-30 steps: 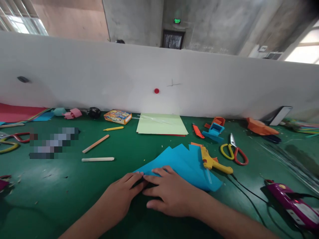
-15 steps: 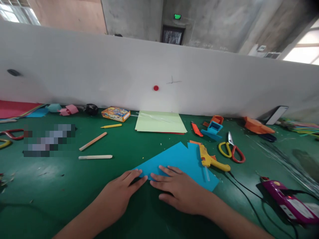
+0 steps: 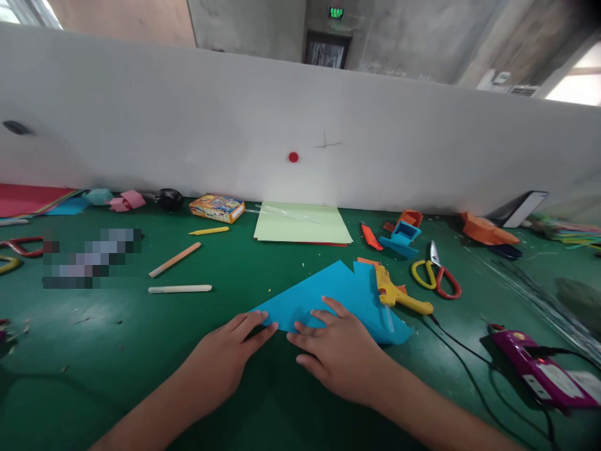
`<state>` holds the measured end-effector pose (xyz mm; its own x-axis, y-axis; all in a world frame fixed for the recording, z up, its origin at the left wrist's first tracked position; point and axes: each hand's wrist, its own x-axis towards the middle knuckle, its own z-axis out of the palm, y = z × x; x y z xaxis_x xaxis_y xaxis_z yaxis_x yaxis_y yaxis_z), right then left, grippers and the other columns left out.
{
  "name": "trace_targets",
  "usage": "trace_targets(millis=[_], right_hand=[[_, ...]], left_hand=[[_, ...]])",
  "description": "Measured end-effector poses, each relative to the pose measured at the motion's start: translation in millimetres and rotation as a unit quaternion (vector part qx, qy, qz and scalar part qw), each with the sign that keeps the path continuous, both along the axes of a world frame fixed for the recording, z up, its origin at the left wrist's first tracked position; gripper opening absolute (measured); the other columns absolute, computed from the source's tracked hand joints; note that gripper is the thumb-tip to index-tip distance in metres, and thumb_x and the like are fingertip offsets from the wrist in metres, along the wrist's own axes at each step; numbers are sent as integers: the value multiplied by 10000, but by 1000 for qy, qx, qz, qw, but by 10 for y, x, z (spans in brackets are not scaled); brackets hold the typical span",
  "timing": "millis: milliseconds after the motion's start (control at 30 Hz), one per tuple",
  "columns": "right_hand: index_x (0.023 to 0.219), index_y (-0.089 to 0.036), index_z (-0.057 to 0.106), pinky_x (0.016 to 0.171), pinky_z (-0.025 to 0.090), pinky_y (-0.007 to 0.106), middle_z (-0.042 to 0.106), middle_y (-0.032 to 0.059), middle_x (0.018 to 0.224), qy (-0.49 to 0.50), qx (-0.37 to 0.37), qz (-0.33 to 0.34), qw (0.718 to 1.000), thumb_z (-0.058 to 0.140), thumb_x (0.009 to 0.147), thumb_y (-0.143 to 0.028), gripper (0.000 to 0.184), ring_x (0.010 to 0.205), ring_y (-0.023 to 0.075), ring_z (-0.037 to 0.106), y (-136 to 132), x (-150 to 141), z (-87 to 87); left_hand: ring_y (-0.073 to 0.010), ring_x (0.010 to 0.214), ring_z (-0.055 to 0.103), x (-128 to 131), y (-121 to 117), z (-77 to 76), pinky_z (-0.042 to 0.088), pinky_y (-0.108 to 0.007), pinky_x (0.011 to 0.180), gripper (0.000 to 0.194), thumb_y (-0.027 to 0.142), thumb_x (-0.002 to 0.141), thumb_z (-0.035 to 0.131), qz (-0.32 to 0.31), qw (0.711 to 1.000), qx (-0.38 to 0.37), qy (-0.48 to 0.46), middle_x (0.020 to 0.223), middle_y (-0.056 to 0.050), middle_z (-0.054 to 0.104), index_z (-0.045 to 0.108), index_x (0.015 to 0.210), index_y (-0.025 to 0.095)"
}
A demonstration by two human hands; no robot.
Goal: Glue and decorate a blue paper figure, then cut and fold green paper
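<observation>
A folded sheet of blue paper [image 3: 323,288] lies on the green table, with a notch in its far edge. My left hand [image 3: 230,351] rests at the paper's left corner, fingers stretched out and their tips touching it. Over the near edge, my right hand [image 3: 342,351] lies with fingers spread, the fingertips on or just above the sheet; contact is hard to judge. A yellow glue gun [image 3: 399,297] sits on the right part of the paper, its clear glue stick pointing towards me. Beneath its nozzle shows a small orange piece [image 3: 367,260].
Scissors [image 3: 434,272], a red-orange cutter [image 3: 370,236] and folded blue paper [image 3: 401,238] lie to the right. A purple device [image 3: 539,366] with cables is at far right. Markers [image 3: 179,289], a colourful box [image 3: 217,208] and pale green sheets [image 3: 300,224] lie left and behind. A white partition [image 3: 188,125] stands behind.
My right hand's fingers have lifted and spread a little, shifting slightly right along the blue paper. My left hand stays at the corner. The camera view has tilted slightly down.
</observation>
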<state>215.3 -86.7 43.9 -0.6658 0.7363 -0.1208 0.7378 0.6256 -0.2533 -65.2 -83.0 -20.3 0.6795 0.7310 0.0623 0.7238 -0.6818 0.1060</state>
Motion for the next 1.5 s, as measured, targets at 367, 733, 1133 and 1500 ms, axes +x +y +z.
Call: trace_targets(millis=[367,733,1133,1500], right_hand=[[1551,-185,482,1271,87,649,623,75,1465,-29,16,-31,999,450,1004,-206,549,1399,367,515,-114,-28,-144],[1559,-317,456,1218,176,763,568,5,1505,-95,40,-91,991,520,896,-96,701,1437,389,467,-438,699,-347],[1535,-367,489,1105,437,678,658,-15,1419,-112,178,-149,966,490,861,-59,741,1359,361,567,-832,1254,-500],[1422,-342,633,991,547,556,776,39,1212,-103,217,-164,957,453,888,-72,625,1101,308,726,-820,1192,-508]], left_hand=[[-280,1400,500,33,-17,57,495,-484,1129,792,-31,832,391,2,1000,-18,-1,1547,-66,511,478,1544,304],[-263,1439,470,18,8,68,489,-431,1141,869,-32,815,389,36,998,-55,23,1610,5,453,414,1571,396],[-266,1448,463,-48,3,-51,518,-431,1112,784,35,911,370,27,999,-27,16,1623,25,432,353,1594,420],[-329,1401,512,170,0,291,482,-502,1128,588,382,1020,544,10,997,-71,-9,1604,-43,466,389,1587,374]])
